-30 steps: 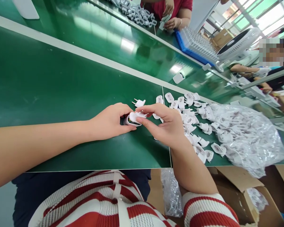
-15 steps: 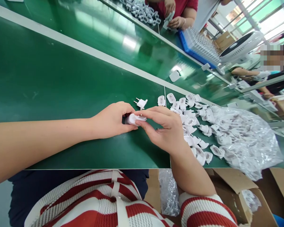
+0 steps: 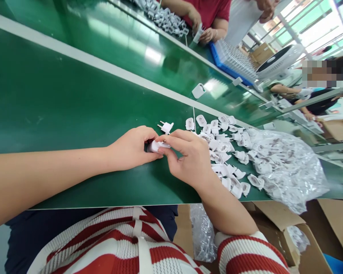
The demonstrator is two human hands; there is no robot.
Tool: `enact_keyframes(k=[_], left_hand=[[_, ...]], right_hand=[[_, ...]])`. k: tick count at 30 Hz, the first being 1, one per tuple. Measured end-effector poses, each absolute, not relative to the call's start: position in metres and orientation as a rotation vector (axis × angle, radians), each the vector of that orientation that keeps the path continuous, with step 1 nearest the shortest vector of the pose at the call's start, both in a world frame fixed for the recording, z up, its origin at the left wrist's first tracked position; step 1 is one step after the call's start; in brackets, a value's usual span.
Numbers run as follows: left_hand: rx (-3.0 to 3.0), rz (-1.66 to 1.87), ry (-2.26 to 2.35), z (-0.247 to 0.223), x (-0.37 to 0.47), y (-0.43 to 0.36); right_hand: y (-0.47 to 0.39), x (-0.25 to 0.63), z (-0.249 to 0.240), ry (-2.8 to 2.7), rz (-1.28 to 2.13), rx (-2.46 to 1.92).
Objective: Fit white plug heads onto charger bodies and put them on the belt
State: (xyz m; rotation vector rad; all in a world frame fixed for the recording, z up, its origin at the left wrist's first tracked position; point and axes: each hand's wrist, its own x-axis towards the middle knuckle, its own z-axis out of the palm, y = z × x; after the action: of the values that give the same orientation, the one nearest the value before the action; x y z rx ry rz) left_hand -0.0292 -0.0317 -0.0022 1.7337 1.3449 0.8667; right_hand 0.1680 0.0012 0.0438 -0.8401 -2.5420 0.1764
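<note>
Between my two hands is a white plastic piece (image 3: 157, 146), low over the green table (image 3: 97, 186). My left hand (image 3: 134, 148) grips its left end between thumb and fingers. From the right, my right hand (image 3: 188, 156) pinches the other end with thumb and fingertips. Just beyond my hands lies a loose white plug piece (image 3: 167, 127) with two pins pointing left. A pile of similar white plug parts (image 3: 223, 144) spreads to the right of my right hand, partly hidden behind it.
A clear plastic bag (image 3: 291, 167) of white parts lies at the right. One white piece (image 3: 198, 91) sits on the glossy strip beyond the pale divider. Across it, a person's hands (image 3: 201, 32) work beside a blue tray (image 3: 231, 68). Cardboard boxes (image 3: 282, 217) stand below the table edge.
The view has shifted slightly. My right hand has closed in on the white piece, its fingers nearer my left hand. The white piece across the divider appears further left.
</note>
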Motion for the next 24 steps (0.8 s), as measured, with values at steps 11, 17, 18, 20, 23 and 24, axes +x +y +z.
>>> enact_keyframes(k=[11, 17, 18, 20, 23, 24], left_hand=[[1.663, 0.819, 1.574, 0.041, -0.046, -0.028], [1.64, 0.914, 1.989, 0.059, -0.086, 0.054], [1.638, 0.933, 2.026, 0.057, -0.096, 0.072], [1.666, 0.928, 2.086, 0.05, -0.116, 0.104], [1.596, 0.947, 2.211, 0.042, -0.142, 0.137], [1.546, 0.941, 2.252, 0.04, -0.147, 0.144]], right_hand=[[0.033, 0.174, 0.03, -2.387, 0.557, -1.009], [0.039, 0.168, 0.027, -2.81, 0.285, -1.167], [0.038, 0.168, 0.029, -2.818, 0.288, -1.176], [0.034, 0.169, 0.033, -2.813, 0.274, -1.166], [0.027, 0.171, 0.039, -2.772, 0.244, -1.098], [0.024, 0.171, 0.04, -2.748, 0.236, -1.079]])
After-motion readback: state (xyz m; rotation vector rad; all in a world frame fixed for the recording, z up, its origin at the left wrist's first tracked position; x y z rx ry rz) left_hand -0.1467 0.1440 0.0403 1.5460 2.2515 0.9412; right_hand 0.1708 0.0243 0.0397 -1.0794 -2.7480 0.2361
